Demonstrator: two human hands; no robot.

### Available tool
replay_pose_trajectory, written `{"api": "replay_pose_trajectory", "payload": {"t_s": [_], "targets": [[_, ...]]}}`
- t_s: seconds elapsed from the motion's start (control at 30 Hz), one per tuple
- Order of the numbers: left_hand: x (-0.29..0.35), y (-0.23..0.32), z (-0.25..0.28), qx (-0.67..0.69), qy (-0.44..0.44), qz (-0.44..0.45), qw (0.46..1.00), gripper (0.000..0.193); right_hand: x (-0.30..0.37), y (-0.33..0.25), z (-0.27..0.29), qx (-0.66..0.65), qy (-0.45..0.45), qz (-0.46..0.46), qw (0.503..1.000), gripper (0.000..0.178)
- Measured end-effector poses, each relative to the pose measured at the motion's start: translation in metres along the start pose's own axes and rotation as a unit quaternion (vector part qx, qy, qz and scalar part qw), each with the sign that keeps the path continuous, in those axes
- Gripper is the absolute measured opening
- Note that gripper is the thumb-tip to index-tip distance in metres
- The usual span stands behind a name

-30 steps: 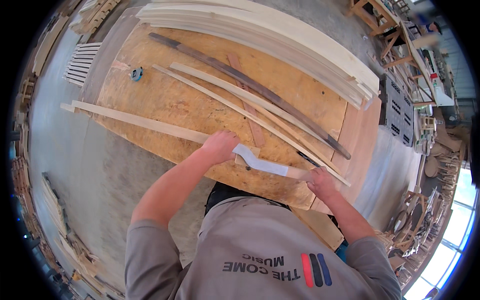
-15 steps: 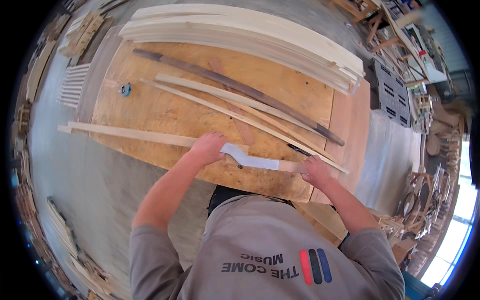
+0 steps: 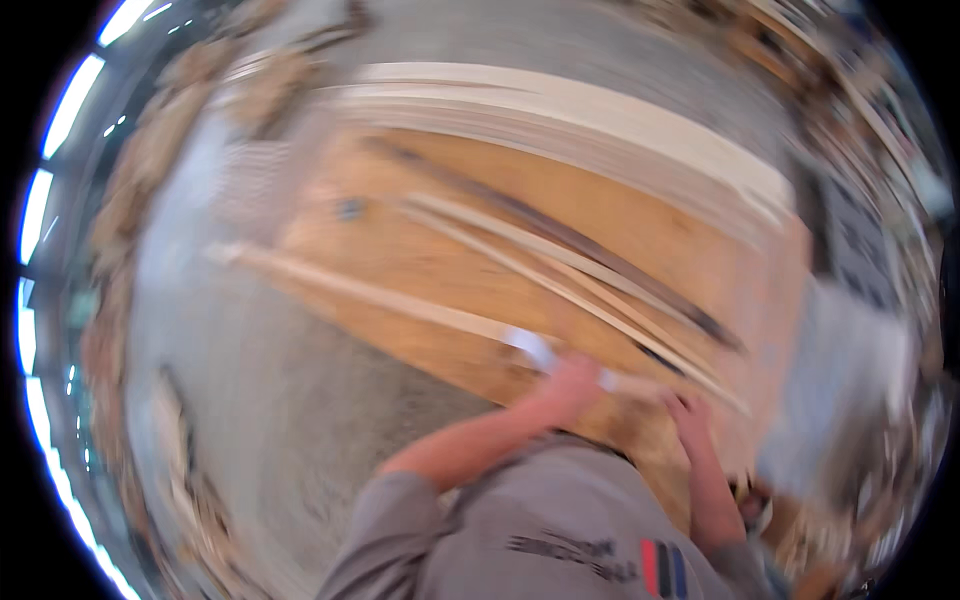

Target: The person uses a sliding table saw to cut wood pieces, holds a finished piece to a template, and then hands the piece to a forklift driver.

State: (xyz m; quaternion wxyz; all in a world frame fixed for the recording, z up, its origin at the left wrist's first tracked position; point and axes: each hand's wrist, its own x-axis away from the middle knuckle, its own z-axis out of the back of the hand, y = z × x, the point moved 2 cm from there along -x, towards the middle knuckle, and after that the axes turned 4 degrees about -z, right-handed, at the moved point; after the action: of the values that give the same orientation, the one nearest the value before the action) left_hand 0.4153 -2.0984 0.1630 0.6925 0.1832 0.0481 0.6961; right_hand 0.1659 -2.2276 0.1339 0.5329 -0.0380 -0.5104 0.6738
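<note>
A long pale wooden strip (image 3: 370,292) crosses the near side of the orange-brown work table (image 3: 330,240), its left end jutting past the edge. Toward its right part lies a white, curved, paper-like piece (image 3: 530,346). My left hand (image 3: 570,386) is closed over the middle of this white piece, which shows on both sides of the hand. At the right end of the pale wood, my right hand (image 3: 686,412) has its fingers around the tip. Motion smears the picture, so finger detail is soft, and whether the pale wood is one piece or two I cannot tell.
Several thin pale strips (image 3: 560,283) and a dark brown strip (image 3: 560,226) lie diagonally on the table. Beside them is a slim black object (image 3: 660,356). A small bluish object (image 3: 350,209) sits far left. Stacked pale boards (image 3: 560,95) line the far edge; a dark pallet (image 3: 855,235) stands right.
The whole view has swung, shifting the scene rightward and down. My left hand has slid right along the wood onto the white piece, closer to my right hand, which stays at the end.
</note>
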Motion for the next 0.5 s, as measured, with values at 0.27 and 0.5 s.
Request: {"api": "replay_pose_trajectory", "payload": {"t_s": [0.27, 0.5], "targets": [[-0.065, 0.023, -0.107, -0.037, 0.068, 0.032, 0.996, 0.014, -0.026, 0.068, 0.043, 0.012, -0.100, -0.187, 0.977, 0.049], [-0.108, 0.031, -0.131, -0.054, 0.086, 0.046, 0.994, 0.020, -0.088, 0.033, 0.037, 0.333, -0.221, 0.068, 0.914, 0.039]]}}
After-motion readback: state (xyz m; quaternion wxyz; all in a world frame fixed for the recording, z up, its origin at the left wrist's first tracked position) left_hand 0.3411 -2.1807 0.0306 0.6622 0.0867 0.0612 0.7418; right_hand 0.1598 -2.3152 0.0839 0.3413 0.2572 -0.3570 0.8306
